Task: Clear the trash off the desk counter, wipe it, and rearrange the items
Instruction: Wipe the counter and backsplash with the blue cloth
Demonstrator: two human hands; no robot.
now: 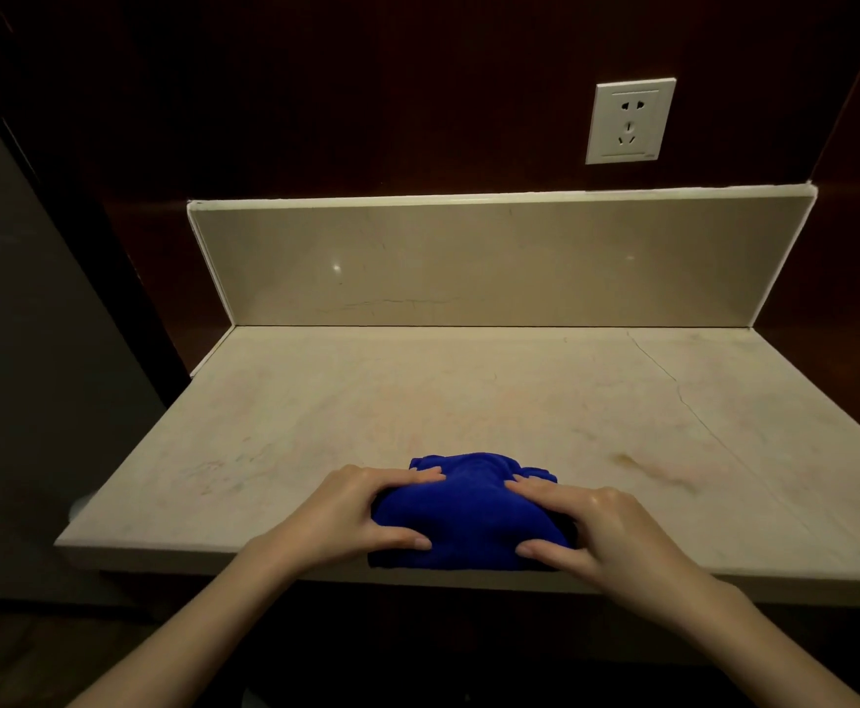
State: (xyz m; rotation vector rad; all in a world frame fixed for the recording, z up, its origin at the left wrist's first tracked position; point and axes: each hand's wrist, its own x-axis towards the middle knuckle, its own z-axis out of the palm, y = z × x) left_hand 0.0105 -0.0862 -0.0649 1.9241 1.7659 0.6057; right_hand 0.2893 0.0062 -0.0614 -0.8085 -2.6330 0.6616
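Dim room alcove, marble counter (pixel 469 401), wood panelling (pixel 366 94), wall socket (pixel 630 121)

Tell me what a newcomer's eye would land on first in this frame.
The bright blue cloth bunched at the near edge of the pale stone counter, with the left hand and right hand gripping its two ends. Next, the white wall socket on the dark panel, upper right.

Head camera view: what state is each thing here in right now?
Blue cloth: bunched, lying at the counter's near edge.
Left hand: on the cloth, thumb against its near side.
Right hand: likewise on the cloth.
Counter: a brownish stain at right.
Wall socket: nothing plugged in.
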